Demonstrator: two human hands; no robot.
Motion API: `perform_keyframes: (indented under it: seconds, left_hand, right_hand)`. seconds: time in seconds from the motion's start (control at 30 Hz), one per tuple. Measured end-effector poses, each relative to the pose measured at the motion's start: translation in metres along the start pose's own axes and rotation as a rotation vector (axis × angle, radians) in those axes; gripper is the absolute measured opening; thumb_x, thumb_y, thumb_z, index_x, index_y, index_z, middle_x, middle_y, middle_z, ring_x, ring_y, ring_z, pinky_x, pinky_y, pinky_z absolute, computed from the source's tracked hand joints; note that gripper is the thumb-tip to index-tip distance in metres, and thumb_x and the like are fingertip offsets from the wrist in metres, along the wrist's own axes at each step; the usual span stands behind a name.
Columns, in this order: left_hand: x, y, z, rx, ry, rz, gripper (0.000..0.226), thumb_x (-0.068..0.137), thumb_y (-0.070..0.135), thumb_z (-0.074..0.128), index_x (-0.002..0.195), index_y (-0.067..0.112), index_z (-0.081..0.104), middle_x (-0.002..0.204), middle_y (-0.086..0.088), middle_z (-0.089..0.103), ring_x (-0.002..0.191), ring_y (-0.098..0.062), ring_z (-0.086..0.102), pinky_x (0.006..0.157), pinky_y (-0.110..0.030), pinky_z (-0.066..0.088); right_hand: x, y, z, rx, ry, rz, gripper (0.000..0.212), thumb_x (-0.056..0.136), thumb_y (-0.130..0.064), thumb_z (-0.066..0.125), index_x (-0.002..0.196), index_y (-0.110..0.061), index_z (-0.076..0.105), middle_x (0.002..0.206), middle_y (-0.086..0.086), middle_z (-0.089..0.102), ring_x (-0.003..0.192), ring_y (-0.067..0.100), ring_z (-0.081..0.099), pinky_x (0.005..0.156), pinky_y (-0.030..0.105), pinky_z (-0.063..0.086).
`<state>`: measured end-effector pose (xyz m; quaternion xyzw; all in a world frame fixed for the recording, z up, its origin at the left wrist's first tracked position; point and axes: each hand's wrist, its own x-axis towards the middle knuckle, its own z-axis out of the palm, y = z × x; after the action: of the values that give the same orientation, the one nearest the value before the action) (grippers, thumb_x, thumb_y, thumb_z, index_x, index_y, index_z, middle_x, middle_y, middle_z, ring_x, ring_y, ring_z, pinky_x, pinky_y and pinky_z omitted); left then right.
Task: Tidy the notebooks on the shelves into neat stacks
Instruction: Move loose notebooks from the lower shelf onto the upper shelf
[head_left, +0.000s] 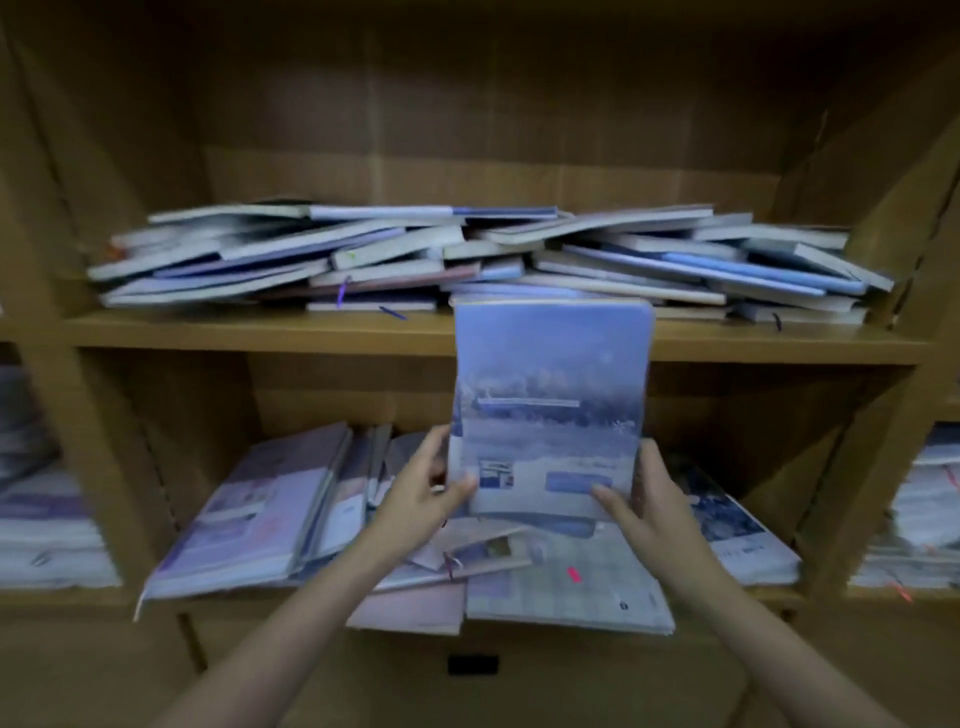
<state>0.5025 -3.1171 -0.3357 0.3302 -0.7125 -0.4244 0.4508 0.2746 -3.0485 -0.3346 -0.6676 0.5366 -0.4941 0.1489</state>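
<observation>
While both hands hold it upright in front of the wooden shelf unit (483, 340), a blue-covered notebook (550, 405) stands on end with its top edge level with the upper shelf board and its bottom edge above the lower compartment. From the head camera, the left hand (423, 486) grips the lower left edge, thumb on the cover and fingers curled behind; the right hand (641, 501) grips the lower right edge the same way.

Across the upper compartment lies a wide, untidy heap of notebooks (467, 254), laid flat at crossing angles from the left wall almost to the right wall. The lower compartment holds a leaning pile of pinkish notebooks (260, 509) on the left and loose notebooks (566, 587) overlapping in the middle, some jutting past the front edge. Pale stacks of papers (47, 525) fill the neighbouring compartments on both sides, blurred.
</observation>
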Motion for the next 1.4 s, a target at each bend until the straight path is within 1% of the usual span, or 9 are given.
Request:
perform_keyframes:
  seconds: [0.13, 0.27, 0.4, 0.57, 0.7, 1.03, 1.13, 1.27, 1.4]
  left_hand:
    - [-0.009, 0.028, -0.045, -0.106, 0.186, 0.062, 0.038, 0.084, 0.025, 0.067, 0.116, 0.028, 0.047, 0.110, -0.008, 0.067, 0.097, -0.013, 0.066, 0.074, -0.025, 0.054]
    - [-0.005, 0.061, -0.084, -0.167, 0.301, 0.072, 0.032, 0.088, 0.013, 0.059, 0.117, 0.020, 0.048, 0.109, -0.011, 0.068, 0.094, -0.021, 0.068, 0.075, -0.036, 0.058]
    - [0.014, 0.101, -0.121, -0.124, 0.335, 0.114, 0.030, 0.089, 0.008, 0.056, 0.115, 0.020, 0.050, 0.105, -0.003, 0.070, 0.088, -0.015, 0.069, 0.072, -0.032, 0.058]
    - [0.058, 0.152, -0.179, 0.033, 0.592, 0.119, 0.047, 0.092, 0.018, 0.057, 0.136, 0.020, 0.041, 0.111, -0.009, 0.064, 0.096, -0.023, 0.064, 0.071, -0.033, 0.054]
    - [0.069, 0.156, -0.230, 0.206, 0.863, 0.092, 0.041, 0.096, 0.013, 0.047, 0.136, 0.017, 0.041, 0.121, -0.005, 0.057, 0.109, -0.020, 0.056, 0.096, -0.037, 0.047]
    - [0.067, 0.107, -0.218, 0.701, 0.784, 0.114, 0.043, 0.092, 0.002, 0.047, 0.134, 0.011, 0.046, 0.125, -0.007, 0.055, 0.116, -0.020, 0.050, 0.093, -0.027, 0.038]
    - [0.076, 0.106, -0.202, 0.797, 0.717, 0.186, 0.045, 0.091, 0.004, 0.048, 0.136, 0.013, 0.044, 0.131, -0.005, 0.050, 0.122, -0.019, 0.044, 0.099, -0.028, 0.036]
    - [0.090, 0.107, -0.188, 0.983, 0.620, 0.249, 0.050, 0.091, 0.013, 0.051, 0.139, 0.019, 0.039, 0.140, -0.003, 0.041, 0.131, -0.020, 0.032, 0.108, -0.039, 0.027]
    - [0.103, 0.102, -0.170, 1.181, 0.491, 0.149, 0.056, 0.096, 0.022, 0.040, 0.147, 0.029, 0.017, 0.156, 0.003, 0.012, 0.144, -0.018, 0.002, 0.115, -0.040, 0.005]
  right_hand:
    - [0.030, -0.053, 0.019, 0.030, 0.002, -0.205, 0.035, 0.088, -0.023, 0.056, 0.110, -0.038, 0.033, 0.104, -0.023, 0.055, 0.094, -0.017, 0.055, 0.074, 0.011, 0.049]
    - [0.066, -0.103, 0.034, 0.128, -0.090, -0.341, 0.055, 0.089, -0.032, 0.052, 0.131, -0.041, 0.018, 0.122, -0.046, 0.042, 0.108, -0.016, 0.050, 0.084, 0.007, 0.044]
    - [0.105, -0.141, 0.041, 0.253, -0.100, -0.367, 0.064, 0.096, -0.017, 0.050, 0.146, -0.026, 0.012, 0.139, -0.025, 0.036, 0.122, -0.008, 0.043, 0.093, 0.012, 0.042]
    - [0.191, -0.197, 0.065, 0.466, 0.010, -0.106, 0.057, 0.095, -0.009, 0.051, 0.142, -0.026, 0.023, 0.123, -0.008, 0.048, 0.106, 0.012, 0.054, 0.082, 0.029, 0.052]
    - [0.264, -0.230, 0.095, 0.614, -0.140, 0.132, 0.047, 0.098, -0.015, 0.046, 0.141, -0.011, 0.027, 0.136, 0.003, 0.043, 0.122, 0.028, 0.049, 0.094, 0.040, 0.047]
    - [0.274, -0.192, 0.060, 0.182, -0.068, 0.029, 0.012, 0.094, -0.006, 0.052, 0.101, -0.009, 0.061, 0.121, 0.012, 0.058, 0.092, 0.018, 0.060, 0.081, 0.028, 0.053]
    - [0.275, -0.179, 0.027, -0.102, -0.002, -0.083, 0.020, 0.092, -0.015, 0.058, 0.110, -0.010, 0.062, 0.122, 0.009, 0.058, 0.106, 0.020, 0.055, 0.085, 0.028, 0.044]
    - [0.280, -0.153, -0.007, -0.709, -0.267, -0.180, 0.054, 0.087, -0.034, 0.064, 0.134, -0.015, 0.045, 0.138, 0.004, 0.046, 0.126, 0.021, 0.043, 0.099, 0.032, 0.037]
    - [0.287, -0.143, 0.006, -0.833, -0.259, -0.241, 0.045, 0.089, -0.027, 0.059, 0.131, -0.016, 0.048, 0.126, 0.006, 0.056, 0.110, 0.023, 0.055, 0.090, 0.038, 0.049]
